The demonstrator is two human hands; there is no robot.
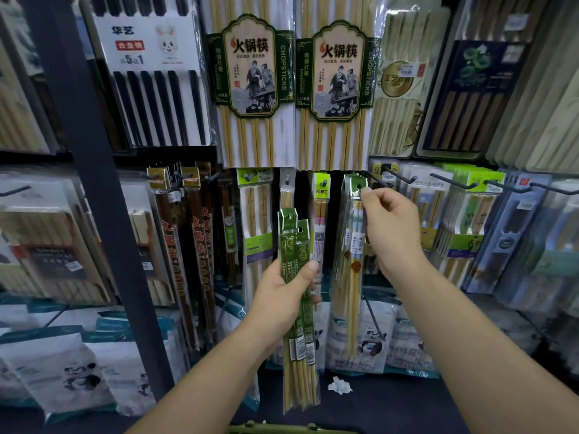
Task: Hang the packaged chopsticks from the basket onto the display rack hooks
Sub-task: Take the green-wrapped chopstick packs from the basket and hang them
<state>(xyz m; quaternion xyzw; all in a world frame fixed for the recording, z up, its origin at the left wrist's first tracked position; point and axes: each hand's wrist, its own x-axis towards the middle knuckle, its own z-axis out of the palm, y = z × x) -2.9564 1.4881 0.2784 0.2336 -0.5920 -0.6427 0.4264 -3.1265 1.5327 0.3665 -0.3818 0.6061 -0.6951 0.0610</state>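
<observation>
Head view: we face the display rack [94, 183], its dark upright at the left and its hooks crowded from left edge to right edge.
Left hand [282, 296]: fingers and thumb are wrapped round the middle of the green packaged chopsticks [297, 255], a bundle held upright in front of the rack's middle row.
Right hand [388, 227]: thumb and forefinger pinch the green header of the front pack [349, 261] at its hang hole, just beside the hook [379, 180]. We cannot tell whether the hole is over the tip.
Risk, bundle: we judge the film sleeves to be slippery. If our left grip slackens while we mind the right, a pack could slide down toward the basket [282, 429].
Risk, hook: the hole is small and the tip is dark against a dark gap. A miss could tear the header or drop the pack.
Risk, neighbours: packs hang close on both sides, so a shove could knock one off.
Surface: a dark base shelf [391, 408] runs along the rack's bottom edge, with a crumpled white scrap [340, 385] near its middle.
Room: a dim shop aisle, with large hot-pot packs [250, 73] along the rack's top edge and boxed sets toward the right edge.
</observation>
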